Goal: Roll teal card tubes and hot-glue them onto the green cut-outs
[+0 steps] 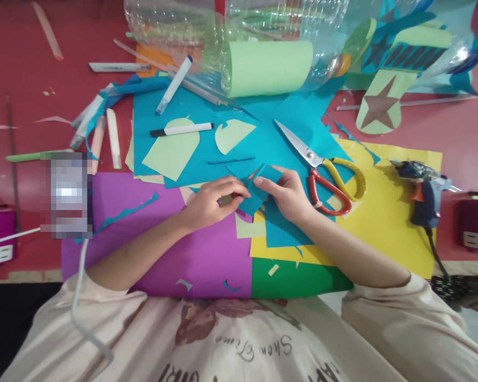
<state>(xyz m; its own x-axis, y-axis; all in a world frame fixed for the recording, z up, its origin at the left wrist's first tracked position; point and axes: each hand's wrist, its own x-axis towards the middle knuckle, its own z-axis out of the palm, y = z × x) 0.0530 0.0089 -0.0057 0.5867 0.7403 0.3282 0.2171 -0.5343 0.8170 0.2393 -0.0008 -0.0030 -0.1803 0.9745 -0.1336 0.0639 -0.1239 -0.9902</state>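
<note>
My right hand (290,195) grips a small folded piece of blue paper (258,192), its thumb pressed on top near the upper fold. From the other side my left hand (217,200) meets the paper's left edge, its thumb and fingertips closed together there. The blue piece is tilted above the layered sheets. A pair of scissors (313,158) with one red and one yellow handle lies blades apart, just right of my right hand. Beyond my hands a narrow blue strip (231,159) and a black-and-white marker (182,129) rest near pale green paper cut-outs (173,151).
Clear plastic bottles (175,21), one wrapped in pale green paper (270,68), lie at the back. A glue gun (425,199) sits on the yellow sheet (390,228) at right. A purple sheet (167,260) spreads at left beside a blurred-out device (67,196) with a cable.
</note>
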